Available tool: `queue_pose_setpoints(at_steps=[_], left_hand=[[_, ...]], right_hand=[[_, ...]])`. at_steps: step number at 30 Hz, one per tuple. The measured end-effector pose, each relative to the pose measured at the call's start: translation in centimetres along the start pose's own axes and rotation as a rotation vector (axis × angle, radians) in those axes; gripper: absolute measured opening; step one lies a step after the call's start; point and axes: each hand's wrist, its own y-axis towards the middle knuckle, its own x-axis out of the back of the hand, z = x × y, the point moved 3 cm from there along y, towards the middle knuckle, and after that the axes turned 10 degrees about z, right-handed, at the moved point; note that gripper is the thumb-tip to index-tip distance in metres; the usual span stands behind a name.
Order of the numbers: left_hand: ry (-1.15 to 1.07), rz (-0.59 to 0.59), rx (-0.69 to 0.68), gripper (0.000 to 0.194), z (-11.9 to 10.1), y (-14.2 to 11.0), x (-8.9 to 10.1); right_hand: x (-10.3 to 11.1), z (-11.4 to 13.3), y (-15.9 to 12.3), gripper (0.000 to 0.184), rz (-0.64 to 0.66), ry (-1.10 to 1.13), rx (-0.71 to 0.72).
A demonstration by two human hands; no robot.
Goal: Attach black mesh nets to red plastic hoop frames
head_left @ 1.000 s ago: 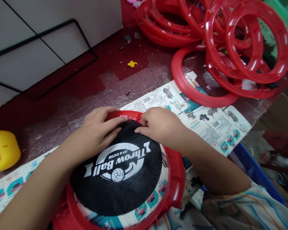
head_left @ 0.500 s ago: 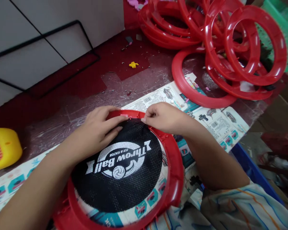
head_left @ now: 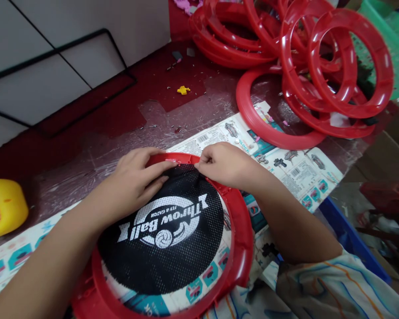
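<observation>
A round black mesh net (head_left: pixel 159 266) with white "Throw Ball" print lies inside a red plastic ring (head_left: pixel 241 230). The print faces away from me, upside down. My left hand (head_left: pixel 138 177) grips the far left part of the ring, thumb pressing the net's edge at the rim. Just to its right, my right hand (head_left: pixel 221 165) pinches the net's edge against the rim, and the fabric is creased below those fingertips. The net's near edge lies apart from the ring, with printed card showing through the gap. My hands hide parts of the far rim.
Several red rings (head_left: pixel 349 62) are heaped at the back right, near a green basket (head_left: pixel 385 44). A yellow plastic part (head_left: pixel 6 208) sits at the left edge. Printed card sheets (head_left: pixel 299 177) cover the table's front. A small yellow piece (head_left: pixel 183 90) lies farther back.
The net is drawn into a sharper crease under my right fingertips. Both hands stay at nearly the same place on the rim, and the view has shifted slightly.
</observation>
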Motion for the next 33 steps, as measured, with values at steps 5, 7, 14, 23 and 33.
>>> queue_pose_setpoints(at_steps=[5,7,14,23,33], left_hand=[[0.0,-0.008,-0.004,0.031,-0.1,0.0,0.0],[-0.008,-0.011,0.002,0.031,-0.2,0.0,0.0],[-0.057,0.019,0.039,0.034,-0.1,-0.1,-0.1],[-0.041,0.049,0.355,0.044,0.8,0.1,-0.1],[0.027,0.13,0.793,0.057,-4.5,-8.0,0.1]], right_hand=[[0.0,0.1,0.2,0.018,-0.041,-0.013,0.0],[-0.1,0.2,0.3,0.017,-0.052,-0.028,-0.003],[-0.1,0.0,0.2,0.02,-0.047,-0.06,0.033],[0.8,0.1,-3.5,0.03,-0.097,-0.267,0.104],[-4.3,2.4,-3.1,0.027,0.003,-0.324,0.408]])
